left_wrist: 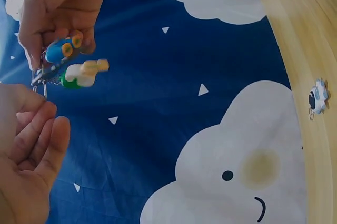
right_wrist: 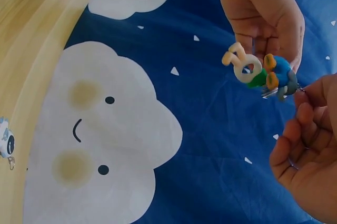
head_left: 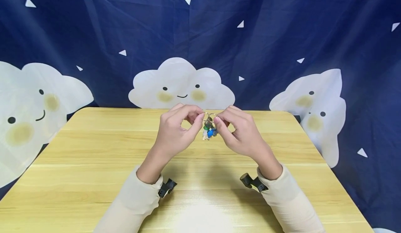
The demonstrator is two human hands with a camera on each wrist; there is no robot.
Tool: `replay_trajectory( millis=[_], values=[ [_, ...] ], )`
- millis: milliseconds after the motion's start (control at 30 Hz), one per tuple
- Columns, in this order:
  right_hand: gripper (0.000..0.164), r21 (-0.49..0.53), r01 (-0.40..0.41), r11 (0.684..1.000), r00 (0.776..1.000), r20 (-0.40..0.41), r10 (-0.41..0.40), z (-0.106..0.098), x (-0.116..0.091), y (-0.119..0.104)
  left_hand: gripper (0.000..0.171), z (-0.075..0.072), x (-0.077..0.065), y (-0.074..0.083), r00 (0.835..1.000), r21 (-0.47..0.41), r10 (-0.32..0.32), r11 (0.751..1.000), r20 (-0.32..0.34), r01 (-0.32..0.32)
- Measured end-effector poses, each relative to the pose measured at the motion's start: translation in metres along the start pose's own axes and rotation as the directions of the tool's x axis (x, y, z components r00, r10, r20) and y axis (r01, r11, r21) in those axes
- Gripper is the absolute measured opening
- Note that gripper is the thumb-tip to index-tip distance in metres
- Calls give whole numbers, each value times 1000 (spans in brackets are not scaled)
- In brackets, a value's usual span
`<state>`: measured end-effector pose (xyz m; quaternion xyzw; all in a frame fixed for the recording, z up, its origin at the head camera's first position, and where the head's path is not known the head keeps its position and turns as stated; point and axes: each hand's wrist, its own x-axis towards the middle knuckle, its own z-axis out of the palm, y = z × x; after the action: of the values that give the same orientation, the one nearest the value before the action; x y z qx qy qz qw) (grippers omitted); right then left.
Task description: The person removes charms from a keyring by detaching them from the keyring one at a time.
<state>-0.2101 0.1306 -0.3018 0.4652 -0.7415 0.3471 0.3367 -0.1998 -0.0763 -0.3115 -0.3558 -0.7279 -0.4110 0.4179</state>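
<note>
Above the far part of the table, my left hand (head_left: 177, 132) and right hand (head_left: 242, 132) face each other. Thumb and fingertips of each pinch a thin metal ring (left_wrist: 45, 91); the rings meet between the hands. From them hang a blue charm (head_left: 210, 133) with orange feet and a green-and-white charm (head_left: 205, 132) with pale legs. A dark, flat piece (head_left: 208, 123) hangs among them, its kind unclear. In the left wrist view the left hand (left_wrist: 31, 145) is lowest, the right hand (left_wrist: 66, 8) above. The right wrist view shows the right hand (right_wrist: 310, 145) close to the blue charm.
A small white-and-blue charm with a dark face and a metal clasp (left_wrist: 318, 98) lies on the wooden table (head_left: 103, 149), seen only in the wrist views. Behind the table hangs a dark blue curtain (head_left: 213, 45) printed with white clouds.
</note>
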Motion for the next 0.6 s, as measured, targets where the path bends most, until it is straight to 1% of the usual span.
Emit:
replay_trajectory(
  millis=[167,400,467,600],
  values=[
    [26,7,-9,1000,1000,8,9,0,1,-1,3,0,0,-1,1000,17,14,1000,1,-14],
    [25,-9,26,1000,1000,12,-25,1,0,1,4,-1,0,0,999,49,36,998,-8,-36],
    [25,-11,24,1000,1000,15,-24,1,0,1,4,-2,0,0,999,56,43,998,-13,-42],
    [22,-14,25,1000,1000,15,-25,1,0,2,5,-4,1,-2,998,76,50,996,-49,-46]
  ],
)
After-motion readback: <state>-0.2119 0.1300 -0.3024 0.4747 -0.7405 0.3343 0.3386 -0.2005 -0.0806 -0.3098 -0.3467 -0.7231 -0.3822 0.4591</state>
